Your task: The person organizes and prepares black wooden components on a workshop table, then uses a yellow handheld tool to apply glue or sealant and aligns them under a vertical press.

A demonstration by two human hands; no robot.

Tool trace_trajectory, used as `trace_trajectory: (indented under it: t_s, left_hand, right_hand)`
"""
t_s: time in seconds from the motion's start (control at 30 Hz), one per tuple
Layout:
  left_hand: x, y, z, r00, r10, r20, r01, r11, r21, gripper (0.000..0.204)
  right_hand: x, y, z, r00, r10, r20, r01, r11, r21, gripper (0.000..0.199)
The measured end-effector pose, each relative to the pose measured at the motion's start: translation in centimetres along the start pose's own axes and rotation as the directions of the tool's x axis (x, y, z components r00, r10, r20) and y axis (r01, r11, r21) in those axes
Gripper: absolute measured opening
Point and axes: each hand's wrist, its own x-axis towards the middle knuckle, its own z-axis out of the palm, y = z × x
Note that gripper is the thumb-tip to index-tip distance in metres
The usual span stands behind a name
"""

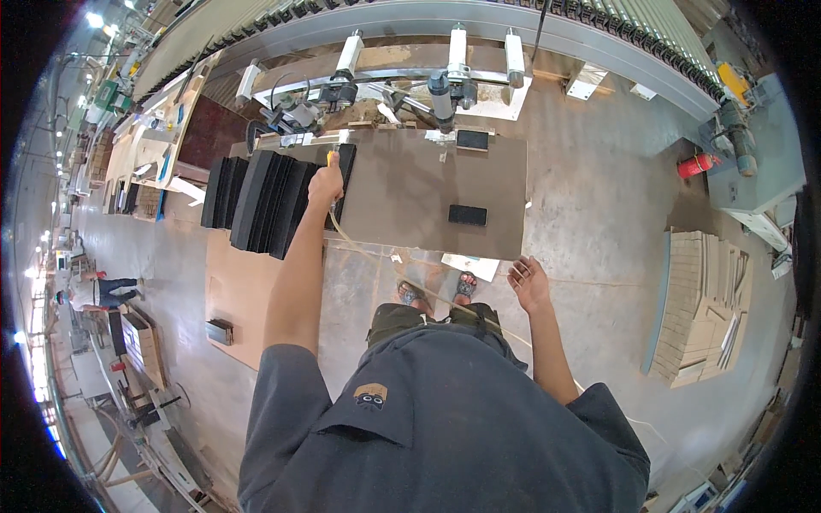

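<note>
1 yellow tool [332, 157]: likely light, rigid; best gripped mid-body. Left hand [326, 184]: wrapped round it. Right hand [528, 283]: loosely spread.

Large workshop; smooth grey floor [590, 201], faintly glossy. Left: cluttered wooden workbench [190, 96]; bright ceiling lights [94, 20] recede beyond it. White glare along far-left edge, source unclear. Right: red fire extinguisher [699, 165] beside pale grey-green cabinet [761, 190]; stacked tan boards [694, 299] nearer.
</note>
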Motion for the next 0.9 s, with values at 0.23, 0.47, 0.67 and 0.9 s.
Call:
trace_trajectory:
  t_s: [0.23,0.47,0.67,0.9]
  left_hand:
    - [2.4,-0.9,1.3,0.999,-0.042,0.005,0.042,0.989,-0.145,0.105]
    - [2.5,0.3,1.8,0.99,-0.084,-0.112,0.077,0.995,-0.064,0.098]
    - [-1.0,3.2,1.7,0.976,-0.056,-0.211,0.049,0.998,-0.04,0.102]
    - [-3.4,3.8,4.1,0.969,0.14,-0.203,-0.122,0.988,0.099,0.093]
  right_hand:
    - [-0.4,0.8,0.5,1.0,-0.025,0.007,0.025,0.999,-0.027,0.039]
    - [-0.5,0.6,-0.5,0.999,-0.049,-0.002,0.049,0.998,-0.043,0.041]
    - [-0.8,0.1,-0.6,0.997,-0.071,-0.029,0.069,0.996,-0.047,0.042]
    - [-0.6,0.9,0.0,0.999,-0.047,-0.015,0.045,0.996,-0.07,0.043]
